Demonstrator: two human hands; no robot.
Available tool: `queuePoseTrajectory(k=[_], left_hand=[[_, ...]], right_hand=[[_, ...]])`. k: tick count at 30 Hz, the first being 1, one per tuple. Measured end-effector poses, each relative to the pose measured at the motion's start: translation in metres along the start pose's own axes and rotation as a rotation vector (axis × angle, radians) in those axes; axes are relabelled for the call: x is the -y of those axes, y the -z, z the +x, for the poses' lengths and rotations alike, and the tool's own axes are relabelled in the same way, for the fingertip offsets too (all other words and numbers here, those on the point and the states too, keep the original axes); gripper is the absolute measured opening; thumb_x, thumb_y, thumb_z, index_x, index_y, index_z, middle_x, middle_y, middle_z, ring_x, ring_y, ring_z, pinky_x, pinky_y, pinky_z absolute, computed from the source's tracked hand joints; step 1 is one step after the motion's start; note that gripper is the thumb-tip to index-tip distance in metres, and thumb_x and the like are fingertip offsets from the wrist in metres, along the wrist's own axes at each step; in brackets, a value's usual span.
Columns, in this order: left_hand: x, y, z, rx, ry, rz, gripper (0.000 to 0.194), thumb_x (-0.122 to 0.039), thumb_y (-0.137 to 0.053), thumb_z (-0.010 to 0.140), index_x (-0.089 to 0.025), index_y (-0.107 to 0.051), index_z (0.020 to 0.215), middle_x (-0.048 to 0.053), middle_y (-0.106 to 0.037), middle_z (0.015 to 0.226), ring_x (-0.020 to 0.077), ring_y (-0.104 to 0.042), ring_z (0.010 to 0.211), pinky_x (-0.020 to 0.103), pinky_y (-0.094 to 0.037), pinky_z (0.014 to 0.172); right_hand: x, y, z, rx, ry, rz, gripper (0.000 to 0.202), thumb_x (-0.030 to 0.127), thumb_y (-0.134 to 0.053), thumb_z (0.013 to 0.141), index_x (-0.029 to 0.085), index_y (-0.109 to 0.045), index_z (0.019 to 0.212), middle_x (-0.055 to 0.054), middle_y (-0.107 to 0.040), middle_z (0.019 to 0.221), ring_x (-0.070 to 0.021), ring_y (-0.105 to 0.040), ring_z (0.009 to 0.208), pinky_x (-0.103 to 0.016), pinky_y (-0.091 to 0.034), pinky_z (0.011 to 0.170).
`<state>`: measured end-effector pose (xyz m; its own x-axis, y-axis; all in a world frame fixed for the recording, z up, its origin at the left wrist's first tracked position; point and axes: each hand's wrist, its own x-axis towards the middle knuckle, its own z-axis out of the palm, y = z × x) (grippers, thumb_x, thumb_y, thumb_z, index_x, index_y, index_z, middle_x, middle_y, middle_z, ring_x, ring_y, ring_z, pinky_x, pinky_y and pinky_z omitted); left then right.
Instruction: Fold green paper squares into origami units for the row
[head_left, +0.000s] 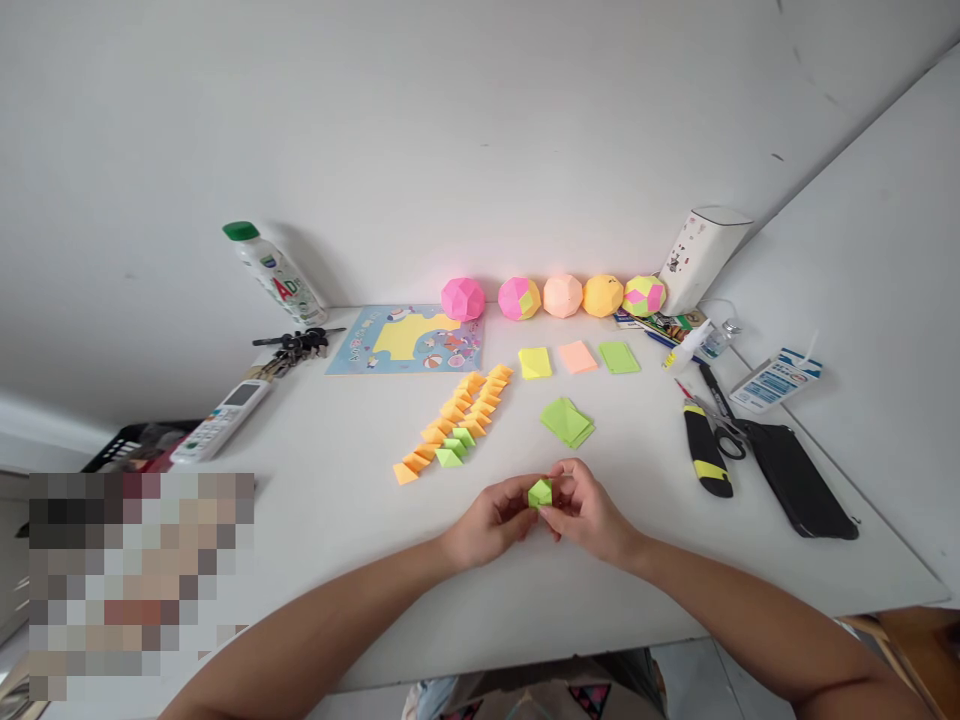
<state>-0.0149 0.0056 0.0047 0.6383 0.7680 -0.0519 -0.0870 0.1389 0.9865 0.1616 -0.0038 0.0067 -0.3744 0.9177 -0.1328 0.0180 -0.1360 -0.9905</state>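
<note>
- Two hands at it: left hand (484,525) and right hand (592,522) both pinch one green paper piece (540,493), fingertips closed on it!
- It's at seven o'clock from the loose green sheets (568,423).
- Steady now; light, even thumb pressure should keep creases crisp, I'd judge.
- What a look: bright lime, small, faceted, peaked on top!

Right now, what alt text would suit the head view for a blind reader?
A person's left hand and right hand hold a small folded green paper over a white table. Beyond them lie rows of orange and green folded pieces, green sheets, and five paper balls along the wall.
</note>
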Motion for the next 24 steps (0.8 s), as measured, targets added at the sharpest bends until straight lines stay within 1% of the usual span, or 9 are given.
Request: queuePoseTrajectory(k=[3, 5, 10, 13, 15, 20, 24], left_hand=[[0.0065, 0.0007, -0.0008, -0.023, -0.008, 0.065, 0.050, -0.035, -0.053, 0.084, -0.019, -0.040, 0.130, 0.006, -0.062, 0.084, 0.0144, -0.056, 0.071, 0.026, -0.042, 0.062], [0.0093, 0.0009, -0.0010, -0.047, -0.024, 0.138, 0.051, -0.033, -0.053, 0.084, -0.019, -0.039, 0.131, 0.005, -0.060, 0.083, 0.0141, -0.055, 0.070, 0.026, -0.042, 0.062], [0.0087, 0.0000, -0.0014, -0.049, -0.077, 0.261, 0.048, -0.023, -0.051, 0.084, -0.019, -0.040, 0.130, 0.000, -0.050, 0.073, 0.0102, -0.045, 0.062, 0.022, -0.037, 0.056], [0.0064, -0.0006, -0.0009, -0.047, -0.070, 0.254, 0.049, -0.019, -0.051, 0.082, -0.018, -0.040, 0.130, -0.002, -0.046, 0.071, 0.0092, -0.040, 0.060, 0.022, -0.034, 0.055], [0.0052, -0.0004, -0.0001, -0.041, -0.046, 0.224, 0.049, -0.018, -0.052, 0.080, -0.018, -0.042, 0.129, -0.001, -0.048, 0.073, 0.0094, -0.041, 0.061, 0.022, -0.034, 0.056], [0.0038, 0.0011, 0.0018, -0.028, -0.018, 0.153, 0.048, -0.020, -0.056, 0.079, -0.019, -0.046, 0.126, 0.002, -0.054, 0.078, 0.0112, -0.045, 0.066, 0.024, -0.037, 0.060], [0.0025, 0.0021, 0.0032, -0.039, -0.028, 0.148, 0.046, -0.023, -0.055, 0.080, -0.018, -0.047, 0.125, 0.001, -0.054, 0.077, 0.0108, -0.045, 0.065, 0.023, -0.037, 0.060]], right_hand=[[-0.0010, -0.0004, -0.0011, 0.007, -0.019, -0.009, 0.040, 0.018, -0.059, 0.075, 0.025, -0.033, 0.104, 0.005, -0.052, 0.075, -0.0087, -0.051, 0.055, -0.022, -0.045, 0.049], [-0.0006, -0.0007, -0.0015, 0.012, -0.018, -0.022, 0.042, 0.014, -0.057, 0.074, 0.025, -0.032, 0.105, 0.005, -0.052, 0.076, -0.0088, -0.050, 0.056, -0.021, -0.043, 0.048], [0.0031, -0.0020, -0.0012, 0.040, 0.033, -0.089, 0.036, 0.004, -0.053, 0.070, 0.024, -0.034, 0.094, 0.007, -0.047, 0.068, -0.0080, -0.042, 0.056, -0.019, -0.036, 0.049], [0.0035, -0.0015, -0.0009, 0.048, 0.035, -0.131, 0.033, 0.002, -0.051, 0.068, 0.023, -0.035, 0.089, 0.008, -0.044, 0.066, -0.0079, -0.039, 0.056, -0.019, -0.033, 0.049], [0.0029, -0.0002, -0.0011, 0.061, 0.032, -0.141, 0.031, 0.002, -0.050, 0.068, 0.023, -0.036, 0.088, 0.007, -0.044, 0.066, -0.0080, -0.038, 0.056, -0.019, -0.032, 0.049], [0.0027, 0.0044, -0.0009, 0.091, 0.011, -0.149, 0.026, 0.004, -0.049, 0.070, 0.022, -0.037, 0.084, 0.007, -0.043, 0.067, -0.0077, -0.035, 0.056, -0.019, -0.030, 0.049], [0.0023, 0.0075, 0.0019, 0.088, 0.004, -0.109, 0.023, 0.007, -0.050, 0.072, 0.021, -0.038, 0.084, 0.006, -0.042, 0.068, -0.0073, -0.034, 0.055, -0.019, -0.030, 0.049]])
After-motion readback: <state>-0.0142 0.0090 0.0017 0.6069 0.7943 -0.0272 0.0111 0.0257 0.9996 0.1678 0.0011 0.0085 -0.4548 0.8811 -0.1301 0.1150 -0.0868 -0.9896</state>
